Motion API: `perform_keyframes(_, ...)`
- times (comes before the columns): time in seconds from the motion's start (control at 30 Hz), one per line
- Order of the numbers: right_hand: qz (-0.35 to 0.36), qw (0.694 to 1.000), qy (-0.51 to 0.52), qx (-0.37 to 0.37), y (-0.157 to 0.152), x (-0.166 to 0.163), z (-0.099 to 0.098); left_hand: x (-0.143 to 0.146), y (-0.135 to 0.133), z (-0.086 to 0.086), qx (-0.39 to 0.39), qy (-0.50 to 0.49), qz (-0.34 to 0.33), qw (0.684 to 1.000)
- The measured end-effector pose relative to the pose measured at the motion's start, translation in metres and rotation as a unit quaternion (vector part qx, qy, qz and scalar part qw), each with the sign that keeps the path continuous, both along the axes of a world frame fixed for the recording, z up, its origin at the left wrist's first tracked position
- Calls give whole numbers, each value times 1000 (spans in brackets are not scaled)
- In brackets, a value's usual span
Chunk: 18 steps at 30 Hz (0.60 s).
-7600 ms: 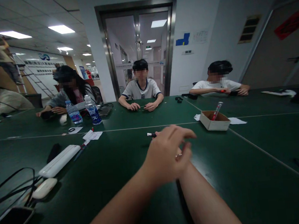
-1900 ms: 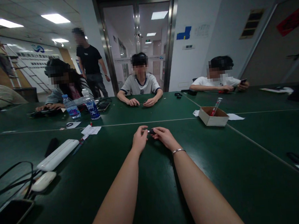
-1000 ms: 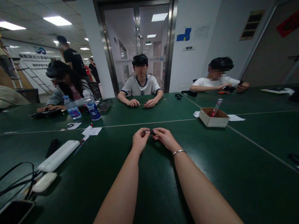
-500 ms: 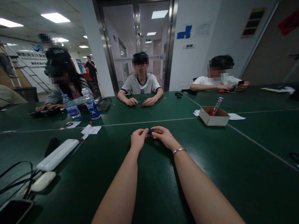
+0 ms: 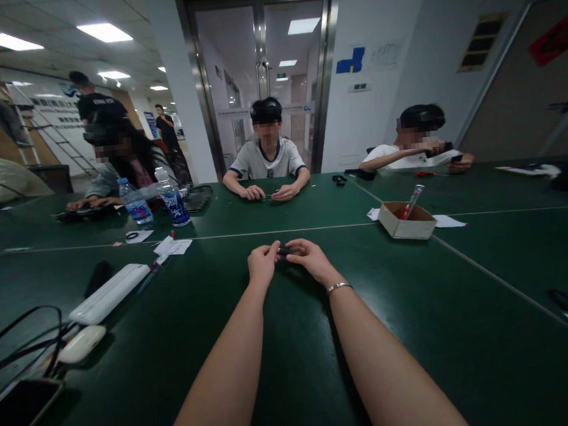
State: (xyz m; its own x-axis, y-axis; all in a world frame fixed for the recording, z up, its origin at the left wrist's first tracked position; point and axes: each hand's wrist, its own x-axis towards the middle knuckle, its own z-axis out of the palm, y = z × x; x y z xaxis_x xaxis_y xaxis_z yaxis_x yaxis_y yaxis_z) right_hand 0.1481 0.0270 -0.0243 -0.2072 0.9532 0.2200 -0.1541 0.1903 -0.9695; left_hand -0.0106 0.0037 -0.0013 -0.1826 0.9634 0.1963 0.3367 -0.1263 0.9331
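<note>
Between my two hands is a small dark object [image 5: 283, 250], short and narrow, with a lighter bit near its left end; its kind is too small to make out. My left hand [image 5: 263, 263] pinches the left end between thumb and fingers. On the other end, the fingertips of my right hand [image 5: 309, 259] are closed, with a bracelet [image 5: 339, 287] around that wrist. Both hands are just above the green table [image 5: 297, 346], over its middle.
To the right stands an open box [image 5: 408, 229] with a red-and-clear tube inside. Leftward lie a white power bank-like block [image 5: 111, 295], a white case [image 5: 82, 345], cables and a phone [image 5: 20, 419]. Two bottles [image 5: 174, 200] stand farther back. Other people sit across the table.
More of the small dark object shows between my fingertips, and my hands have shifted only slightly. Across on the right, a person's hand has risen from the table.
</note>
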Motion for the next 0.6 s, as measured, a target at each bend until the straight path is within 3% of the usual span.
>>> perform_keyframes(0.6, -7, 999, -26, 23, -9, -9, 16, 4, -9, 15, -49, 50, 79, 994)
